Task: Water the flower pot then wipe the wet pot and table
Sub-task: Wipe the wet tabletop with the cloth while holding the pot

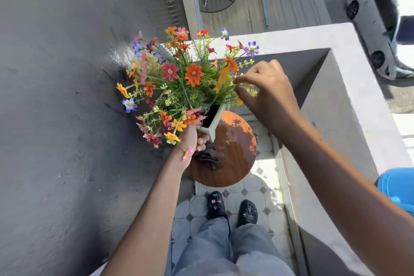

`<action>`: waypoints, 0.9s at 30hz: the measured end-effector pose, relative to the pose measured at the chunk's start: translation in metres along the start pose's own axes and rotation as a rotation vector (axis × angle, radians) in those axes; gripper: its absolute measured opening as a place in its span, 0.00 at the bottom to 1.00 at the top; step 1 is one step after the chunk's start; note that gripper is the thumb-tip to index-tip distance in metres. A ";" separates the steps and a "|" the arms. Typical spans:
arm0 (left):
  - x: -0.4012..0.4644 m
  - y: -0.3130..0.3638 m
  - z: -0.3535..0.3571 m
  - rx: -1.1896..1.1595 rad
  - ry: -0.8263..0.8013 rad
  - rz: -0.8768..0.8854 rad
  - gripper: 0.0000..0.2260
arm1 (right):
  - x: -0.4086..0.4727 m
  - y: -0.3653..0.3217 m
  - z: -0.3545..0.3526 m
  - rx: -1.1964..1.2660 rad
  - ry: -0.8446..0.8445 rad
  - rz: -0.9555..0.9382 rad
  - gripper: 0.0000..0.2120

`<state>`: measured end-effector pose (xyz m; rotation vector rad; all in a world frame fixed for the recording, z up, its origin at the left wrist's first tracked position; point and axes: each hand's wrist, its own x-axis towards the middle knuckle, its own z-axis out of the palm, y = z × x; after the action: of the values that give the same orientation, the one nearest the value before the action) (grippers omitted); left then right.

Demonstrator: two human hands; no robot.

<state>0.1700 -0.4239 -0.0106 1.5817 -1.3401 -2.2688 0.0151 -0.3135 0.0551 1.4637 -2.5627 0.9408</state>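
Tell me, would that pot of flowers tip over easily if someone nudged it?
Probably: the flower pot looks narrow while its bouquet spreads far wider, so it seems top-heavy. The left hand grips its rim. The glossy round table may let it slide.

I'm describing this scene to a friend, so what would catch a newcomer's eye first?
The bright bunch of flowers in a pale square pot, centre frame over a round wooden table. The left hand grips the pot's near side, while the right hand pinches stems on the bunch's right.
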 end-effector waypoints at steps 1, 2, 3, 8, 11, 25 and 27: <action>0.000 0.001 0.001 0.002 -0.009 0.003 0.12 | 0.002 -0.004 0.004 -0.008 -0.022 0.000 0.06; -0.001 0.002 0.002 -0.001 -0.022 0.008 0.13 | 0.004 -0.007 0.007 -0.011 -0.046 0.004 0.05; -0.001 0.003 0.003 -0.004 -0.037 0.013 0.14 | 0.004 -0.010 0.008 -0.010 -0.065 0.002 0.05; 0.000 0.007 0.001 -0.026 -0.029 -0.007 0.15 | 0.006 -0.005 -0.001 0.021 0.081 -0.038 0.04; 0.002 0.007 0.000 -0.036 0.000 -0.004 0.13 | 0.008 -0.001 -0.006 0.035 0.183 0.010 0.05; -0.004 0.011 0.001 -0.067 -0.029 -0.021 0.14 | -0.015 -0.017 0.018 0.167 -0.131 0.009 0.23; -0.004 0.012 0.001 -0.104 -0.040 -0.024 0.14 | -0.023 -0.021 0.021 0.286 -0.107 0.047 0.29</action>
<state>0.1662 -0.4292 0.0004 1.5354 -1.1964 -2.3542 0.0499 -0.3147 0.0412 1.5639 -2.6349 1.3179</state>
